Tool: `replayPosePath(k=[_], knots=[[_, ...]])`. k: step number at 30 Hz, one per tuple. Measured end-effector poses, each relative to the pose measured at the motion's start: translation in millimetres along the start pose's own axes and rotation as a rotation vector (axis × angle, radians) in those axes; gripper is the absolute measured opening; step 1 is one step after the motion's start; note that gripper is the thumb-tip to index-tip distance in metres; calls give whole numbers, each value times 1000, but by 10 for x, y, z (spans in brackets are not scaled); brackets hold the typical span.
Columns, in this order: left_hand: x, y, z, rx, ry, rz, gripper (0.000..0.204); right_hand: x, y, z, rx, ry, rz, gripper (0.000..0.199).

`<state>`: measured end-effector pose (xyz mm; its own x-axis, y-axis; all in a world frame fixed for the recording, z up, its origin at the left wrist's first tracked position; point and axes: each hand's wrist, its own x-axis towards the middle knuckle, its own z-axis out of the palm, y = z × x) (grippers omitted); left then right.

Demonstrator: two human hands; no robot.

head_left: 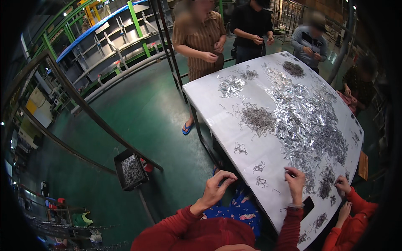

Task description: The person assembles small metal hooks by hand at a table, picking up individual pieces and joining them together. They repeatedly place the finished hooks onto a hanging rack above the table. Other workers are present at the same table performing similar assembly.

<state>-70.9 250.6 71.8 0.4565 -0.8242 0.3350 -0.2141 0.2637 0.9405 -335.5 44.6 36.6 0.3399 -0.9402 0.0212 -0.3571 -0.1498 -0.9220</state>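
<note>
My left hand (219, 189) is held just off the near-left edge of the white-covered table (251, 98), thumb and fingers pinched together. Whatever sits in that pinch is too small to make out. Over the tabletop, my right hand (296, 182) has its fingers curled beside the large heap of shiny flat metal strips (299, 125). Its fingertips are close together, and I cannot make out what they hold. To its left lie small clusters of bent wire hooks (261, 181). Farther up the table is a bigger pile of dark wire hooks (257, 119).
Beside me on the right, a co-worker's red-sleeved hand (343, 184) reaches by another dark pile (326, 182). Several people stand around the far sides. A dark phone-like slab (308, 206) lies near my right wrist. A black bin (130, 170) of metal pieces stands by a metal frame (90, 111).
</note>
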Motion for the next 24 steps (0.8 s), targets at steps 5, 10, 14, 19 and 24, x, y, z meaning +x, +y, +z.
replayPosePath(k=[5, 10, 14, 19, 24], knots=[[17, 21, 94, 48, -18, -3, 11, -349, -880, 819, 530, -185, -66, 22], [50, 135, 131, 119, -19, 23, 11, -625, -1361, 1034, 570, -231, -113, 18], [82, 139, 158, 95, -24, -15, 10, -688, -1468, 1053, 531, -168, -80, 16], [53, 15, 206, 106, -21, -22, 9, -673, -1349, 1084, 508, -104, 8, 17], [10, -103, 204, 140, -16, -42, 9, -672, -1212, 1182, 661, -126, -1, 21]])
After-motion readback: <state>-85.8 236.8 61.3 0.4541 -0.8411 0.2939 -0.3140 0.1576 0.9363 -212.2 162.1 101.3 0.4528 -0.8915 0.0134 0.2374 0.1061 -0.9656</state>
